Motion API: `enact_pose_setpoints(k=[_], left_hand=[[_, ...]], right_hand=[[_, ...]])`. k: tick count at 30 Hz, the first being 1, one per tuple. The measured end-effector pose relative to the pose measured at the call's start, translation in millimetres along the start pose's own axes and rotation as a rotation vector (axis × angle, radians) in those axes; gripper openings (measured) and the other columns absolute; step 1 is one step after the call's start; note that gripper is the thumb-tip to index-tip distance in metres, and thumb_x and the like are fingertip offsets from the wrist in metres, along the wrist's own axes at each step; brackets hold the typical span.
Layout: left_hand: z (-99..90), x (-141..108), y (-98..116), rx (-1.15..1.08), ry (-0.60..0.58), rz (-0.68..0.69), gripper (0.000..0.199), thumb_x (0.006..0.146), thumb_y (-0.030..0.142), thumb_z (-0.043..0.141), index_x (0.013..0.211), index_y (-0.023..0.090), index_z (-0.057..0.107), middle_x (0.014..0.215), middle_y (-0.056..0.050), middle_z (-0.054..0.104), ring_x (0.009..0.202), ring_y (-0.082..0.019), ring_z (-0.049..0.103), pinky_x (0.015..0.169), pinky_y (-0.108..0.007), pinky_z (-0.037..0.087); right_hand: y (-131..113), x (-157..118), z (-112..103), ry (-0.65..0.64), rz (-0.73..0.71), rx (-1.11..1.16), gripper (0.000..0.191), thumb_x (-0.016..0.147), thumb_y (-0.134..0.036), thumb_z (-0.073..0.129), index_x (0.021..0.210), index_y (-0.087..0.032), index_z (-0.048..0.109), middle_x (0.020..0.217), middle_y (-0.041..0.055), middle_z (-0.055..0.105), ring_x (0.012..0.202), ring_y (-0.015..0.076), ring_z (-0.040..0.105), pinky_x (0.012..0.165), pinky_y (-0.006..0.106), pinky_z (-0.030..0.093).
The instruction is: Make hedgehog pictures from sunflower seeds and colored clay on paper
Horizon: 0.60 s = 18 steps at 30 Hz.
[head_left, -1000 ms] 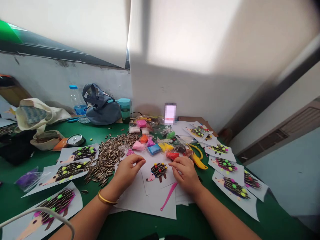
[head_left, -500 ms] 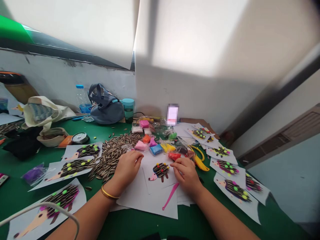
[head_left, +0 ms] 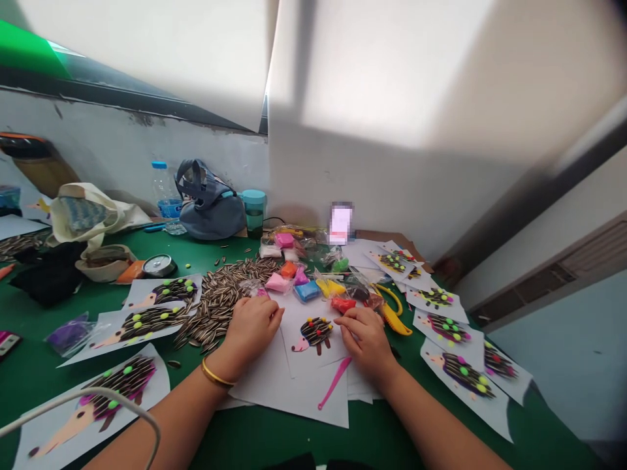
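Note:
A small hedgehog picture (head_left: pixel 316 331) lies on white paper (head_left: pixel 279 399). It has a pink face, a back of striped sunflower seeds, red and yellow clay balls, and brown feet. My left hand (head_left: pixel 255 329) rests at the picture's left side, fingers curled and thumb against them. At the right, beside the hedgehog's rear, my right hand (head_left: pixel 365 339) has its fingers bent together in a pinch. Whatever either hand holds, if anything, is hidden or too small to make out. Below the picture lies a pink plastic clay tool (head_left: pixel 335 384).
A heap of sunflower seeds (head_left: pixel 220 303) spreads to the left. Coloured clay packets (head_left: pixel 307 291) and yellow-handled scissors (head_left: pixel 396 320) lie beyond the paper. Other hedgehog pictures (head_left: pixel 458 375) line both sides. A white cable (head_left: pixel 122 398) crosses the lower left; a blue bag (head_left: pixel 210 212) stands behind.
My left hand has turned slightly, its fingers curling further in. My right hand stays nearly in place beside the hedgehog. The view has shifted a little.

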<state>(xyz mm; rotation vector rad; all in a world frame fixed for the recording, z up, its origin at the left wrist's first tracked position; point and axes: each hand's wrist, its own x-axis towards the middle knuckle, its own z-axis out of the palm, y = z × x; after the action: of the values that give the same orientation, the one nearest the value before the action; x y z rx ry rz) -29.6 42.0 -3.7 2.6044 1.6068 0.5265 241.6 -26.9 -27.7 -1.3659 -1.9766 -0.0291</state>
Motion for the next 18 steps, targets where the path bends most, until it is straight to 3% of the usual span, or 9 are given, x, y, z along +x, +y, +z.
enact_pose_setpoints(k=[3, 6, 12, 18], left_hand=[[1.3, -0.6, 0.6, 0.000, 0.032, -0.004, 0.028, 0.091, 0.036, 0.049, 0.072, 0.021, 0.063, 0.080, -0.006, 0.069, 0.079, -0.023, 0.061, 0.078, -0.038, 0.035], [2.4, -1.3, 0.6, -0.021, 0.060, 0.001, 0.016, 0.087, 0.027, 0.053, 0.079, 0.023, 0.066, 0.084, -0.005, 0.070, 0.083, -0.023, 0.061, 0.081, -0.038, 0.034], [3.1, -0.9, 0.7, -0.006, 0.027, 0.007, 0.024, 0.091, 0.030, 0.049, 0.074, 0.022, 0.065, 0.079, -0.005, 0.069, 0.081, -0.023, 0.062, 0.079, -0.038, 0.035], [4.9, -2.1, 0.6, -0.080, 0.063, 0.031, 0.008, 0.083, 0.023, 0.059, 0.082, 0.024, 0.067, 0.085, -0.003, 0.068, 0.085, -0.022, 0.061, 0.087, -0.040, 0.033]], right_hand=[[0.4, -0.3, 0.2, 0.011, 0.004, -0.004, 0.023, 0.093, -0.021, 0.052, 0.099, -0.025, 0.074, 0.097, 0.0056, 0.066, 0.093, 0.0221, 0.058, 0.080, 0.039, 0.039], [0.7, -0.9, 0.3, 0.026, 0.007, -0.007, 0.023, 0.092, -0.020, 0.053, 0.099, -0.024, 0.074, 0.097, 0.0057, 0.066, 0.093, 0.0220, 0.059, 0.081, 0.039, 0.040], [0.2, -2.2, -0.2, 0.021, 0.014, 0.000, 0.023, 0.091, -0.018, 0.053, 0.099, -0.024, 0.074, 0.097, 0.0056, 0.066, 0.095, 0.0220, 0.059, 0.083, 0.039, 0.039], [1.2, -1.9, 0.6, 0.022, 0.011, -0.005, 0.022, 0.091, -0.019, 0.053, 0.098, -0.024, 0.074, 0.096, 0.0052, 0.066, 0.094, 0.0218, 0.059, 0.082, 0.038, 0.039]])
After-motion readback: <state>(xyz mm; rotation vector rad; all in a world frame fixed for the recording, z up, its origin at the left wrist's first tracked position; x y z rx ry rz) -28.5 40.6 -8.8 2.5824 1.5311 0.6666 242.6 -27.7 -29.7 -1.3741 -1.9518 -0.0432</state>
